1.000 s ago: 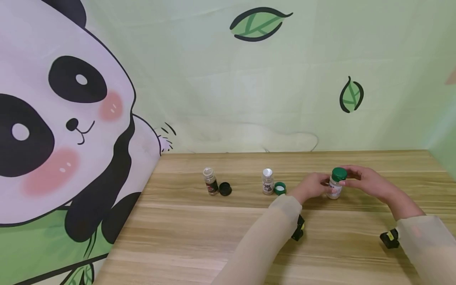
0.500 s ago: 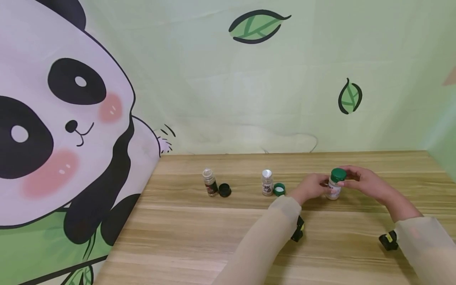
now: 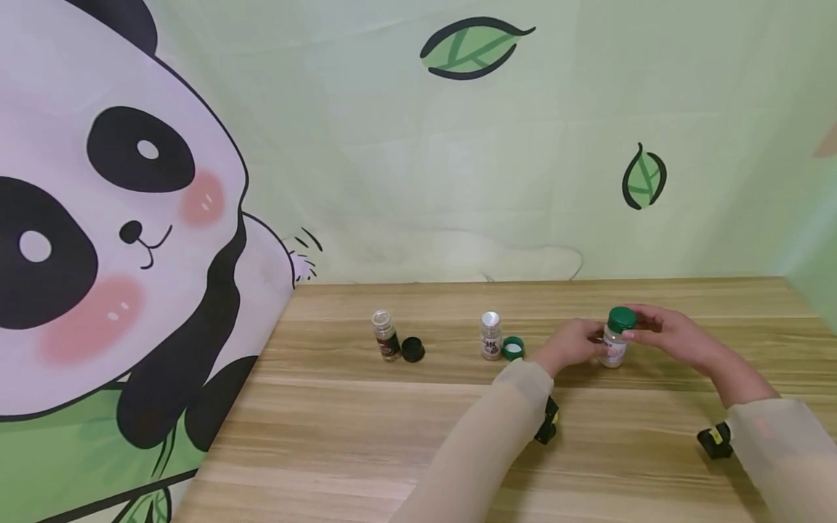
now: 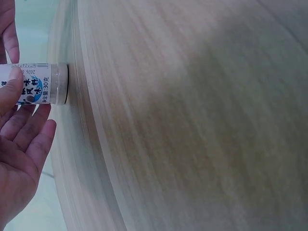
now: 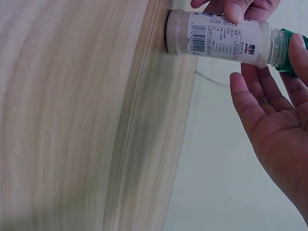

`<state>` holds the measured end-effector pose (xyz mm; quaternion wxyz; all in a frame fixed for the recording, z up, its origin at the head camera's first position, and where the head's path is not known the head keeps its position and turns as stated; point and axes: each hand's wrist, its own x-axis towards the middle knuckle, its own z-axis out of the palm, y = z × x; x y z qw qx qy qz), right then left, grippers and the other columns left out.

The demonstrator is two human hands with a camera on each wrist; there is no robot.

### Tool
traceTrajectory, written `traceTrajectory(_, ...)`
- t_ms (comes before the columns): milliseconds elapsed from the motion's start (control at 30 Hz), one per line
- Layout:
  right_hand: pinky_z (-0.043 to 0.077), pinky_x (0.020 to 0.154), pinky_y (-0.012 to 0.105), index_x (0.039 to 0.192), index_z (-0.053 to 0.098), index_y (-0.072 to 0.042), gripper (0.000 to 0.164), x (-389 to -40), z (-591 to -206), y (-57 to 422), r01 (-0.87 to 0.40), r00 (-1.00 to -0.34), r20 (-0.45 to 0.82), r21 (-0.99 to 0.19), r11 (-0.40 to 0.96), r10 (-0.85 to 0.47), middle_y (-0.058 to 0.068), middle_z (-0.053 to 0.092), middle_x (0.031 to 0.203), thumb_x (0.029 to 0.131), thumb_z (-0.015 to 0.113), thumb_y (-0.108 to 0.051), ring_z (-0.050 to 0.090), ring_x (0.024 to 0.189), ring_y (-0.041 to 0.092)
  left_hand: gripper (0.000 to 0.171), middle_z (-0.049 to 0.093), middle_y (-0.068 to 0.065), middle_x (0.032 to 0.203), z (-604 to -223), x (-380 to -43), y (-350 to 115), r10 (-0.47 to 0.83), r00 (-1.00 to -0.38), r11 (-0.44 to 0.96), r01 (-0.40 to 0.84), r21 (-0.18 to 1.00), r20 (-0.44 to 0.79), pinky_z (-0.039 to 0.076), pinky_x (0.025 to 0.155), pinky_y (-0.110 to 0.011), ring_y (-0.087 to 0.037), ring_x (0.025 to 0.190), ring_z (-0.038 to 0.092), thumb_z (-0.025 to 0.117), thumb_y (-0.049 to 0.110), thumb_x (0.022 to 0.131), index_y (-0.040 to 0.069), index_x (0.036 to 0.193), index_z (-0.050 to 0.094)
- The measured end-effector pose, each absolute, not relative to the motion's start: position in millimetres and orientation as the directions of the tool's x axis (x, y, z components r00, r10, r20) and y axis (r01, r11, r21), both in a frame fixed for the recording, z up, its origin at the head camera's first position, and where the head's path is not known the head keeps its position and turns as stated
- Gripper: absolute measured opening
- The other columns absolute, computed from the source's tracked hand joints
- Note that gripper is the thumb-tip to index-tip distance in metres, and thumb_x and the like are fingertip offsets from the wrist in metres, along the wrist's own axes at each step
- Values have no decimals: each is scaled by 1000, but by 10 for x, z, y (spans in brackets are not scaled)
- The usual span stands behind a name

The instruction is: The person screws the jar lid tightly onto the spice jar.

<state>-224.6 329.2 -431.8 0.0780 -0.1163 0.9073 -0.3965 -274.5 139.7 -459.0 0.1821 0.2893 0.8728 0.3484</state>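
A seasoning bottle (image 3: 613, 352) with a pale label and green cap (image 3: 622, 319) stands upright at the right of the wooden table. My left hand (image 3: 574, 341) holds its body, the thumb across the label (image 4: 36, 86) in the left wrist view. From the other side, my right hand (image 3: 676, 335) grips the cap between thumb and fingers. In the right wrist view, the clear neck (image 5: 278, 47) shows between label and cap, and my right thumb (image 5: 299, 55) lies against the green cap. Pale contents show through the bottle's base end (image 5: 178, 31).
Left of my hands stands a silver-topped bottle (image 3: 491, 336) beside an upturned green cap (image 3: 513, 347). Farther left, a dark-labelled bottle (image 3: 386, 335) stands with a black cap (image 3: 413, 349) next to it. Behind the table (image 3: 366, 436) hangs a panda-print cloth (image 3: 405, 174).
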Motion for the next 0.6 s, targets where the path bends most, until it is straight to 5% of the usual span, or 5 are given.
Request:
traceTrajectory(67,54,100,46,147,40,14,54,-2244,-4320,3301,-153,-960,-46,-741,653,-277,39,52,142,107,55,-19,56,128,48,39,73,0,131,-4588,-2743,1399,633,-765,592,381,711,-117,49,101,-15,-7,121,66,71,23,97,13,135,67)
traceTrajectory(167,53,93,26,147,42,13,54,-2242,-4322,3309,-153,-960,-46,-743,651,-278,37,54,142,106,56,-20,63,118,18,38,73,0,131,-4593,-2747,1402,636,-763,592,384,709,-118,49,100,-15,-7,121,66,71,23,97,14,134,67)
traceTrajectory(300,47,86,13,146,42,13,54,-2236,-4325,3307,-151,-958,-45,-757,635,-282,37,54,141,106,57,-19,46,104,-19,38,73,0,131,-4600,-2753,1402,637,-762,589,380,713,-119,50,98,-15,-7,120,66,71,23,97,14,134,67)
traceTrajectory(600,46,85,13,146,43,12,54,-2219,-4321,3300,-153,-959,-37,-765,625,-280,36,55,141,105,59,-19,41,101,-25,40,72,-1,133,-4594,-2758,1409,645,-756,596,407,692,-111,48,100,-13,-8,123,65,71,23,97,13,135,66)
